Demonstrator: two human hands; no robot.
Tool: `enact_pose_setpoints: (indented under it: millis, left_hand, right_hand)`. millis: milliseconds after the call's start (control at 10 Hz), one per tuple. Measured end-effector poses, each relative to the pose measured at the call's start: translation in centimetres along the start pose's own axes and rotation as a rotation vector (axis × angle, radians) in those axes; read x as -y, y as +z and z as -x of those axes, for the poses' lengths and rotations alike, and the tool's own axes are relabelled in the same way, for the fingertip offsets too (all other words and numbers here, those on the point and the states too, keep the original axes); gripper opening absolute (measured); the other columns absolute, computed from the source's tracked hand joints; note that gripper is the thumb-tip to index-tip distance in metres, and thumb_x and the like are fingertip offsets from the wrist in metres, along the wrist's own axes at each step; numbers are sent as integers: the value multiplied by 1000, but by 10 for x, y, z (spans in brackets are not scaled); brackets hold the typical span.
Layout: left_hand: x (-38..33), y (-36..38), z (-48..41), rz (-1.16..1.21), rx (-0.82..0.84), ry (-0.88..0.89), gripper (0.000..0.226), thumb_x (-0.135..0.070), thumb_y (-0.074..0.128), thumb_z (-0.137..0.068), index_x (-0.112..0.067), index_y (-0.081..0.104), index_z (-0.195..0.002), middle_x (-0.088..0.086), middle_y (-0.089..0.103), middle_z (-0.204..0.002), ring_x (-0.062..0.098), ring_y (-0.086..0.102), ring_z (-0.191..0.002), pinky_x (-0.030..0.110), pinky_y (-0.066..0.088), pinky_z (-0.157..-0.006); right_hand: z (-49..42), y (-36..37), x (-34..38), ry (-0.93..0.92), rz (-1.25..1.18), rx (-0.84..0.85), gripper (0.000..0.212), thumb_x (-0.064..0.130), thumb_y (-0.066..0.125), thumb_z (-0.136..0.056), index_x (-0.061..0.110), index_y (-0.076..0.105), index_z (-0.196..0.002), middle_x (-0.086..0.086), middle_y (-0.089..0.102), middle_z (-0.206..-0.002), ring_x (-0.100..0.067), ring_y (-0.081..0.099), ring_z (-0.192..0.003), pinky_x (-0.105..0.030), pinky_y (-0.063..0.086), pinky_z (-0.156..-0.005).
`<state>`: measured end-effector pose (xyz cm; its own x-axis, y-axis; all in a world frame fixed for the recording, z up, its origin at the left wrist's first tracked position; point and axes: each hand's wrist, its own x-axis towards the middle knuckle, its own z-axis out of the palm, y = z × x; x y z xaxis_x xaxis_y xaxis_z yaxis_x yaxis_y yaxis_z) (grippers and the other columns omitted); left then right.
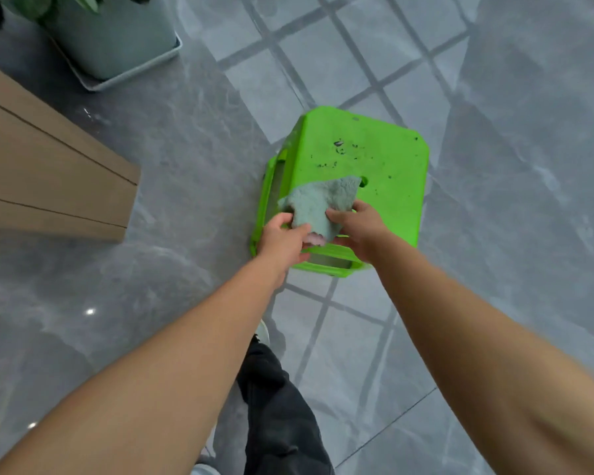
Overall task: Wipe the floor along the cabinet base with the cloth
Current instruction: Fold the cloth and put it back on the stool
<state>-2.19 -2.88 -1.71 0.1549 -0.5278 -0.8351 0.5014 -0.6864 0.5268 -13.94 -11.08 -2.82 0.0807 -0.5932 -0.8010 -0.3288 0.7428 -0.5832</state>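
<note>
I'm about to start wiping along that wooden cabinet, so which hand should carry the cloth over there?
Left, probably. The left hand already grips the cloth and is on the wooden cabinet's side; the right hand would cross over.

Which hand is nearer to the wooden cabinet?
The left hand. It grips the cloth on the green stool, on the side facing the cabinet; the right hand is farther away.

one cloth (318,204), one stool (374,166), two hands (282,240), one planter (117,39)
</note>
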Motion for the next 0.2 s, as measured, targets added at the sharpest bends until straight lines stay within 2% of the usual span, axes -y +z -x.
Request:
enact_pose_setpoints:
  millis: [100,200]
  left_hand:
    - [-3,-7,-14,16,28,-69,30,-11,60,-91,-19,54,-119,8,67,-101,23,64,-90,35,54,-73]
    - [-3,-24,-8,45,9,-52,38,-12,62,-90,-20,53,-126,7,64,-105,23,62,-96,37,54,-81]
  right_hand:
    - [-14,6,-9,-42,289,-214,41,10,69,-87,3,57,-126,-19,65,-125,-37,64,-112,-54,52,-96]
    - [-4,9,-13,-24,147,-292,53,11,69,-85,7,47,-133,-18,62,-128,-35,62,-112,-55,52,-97]
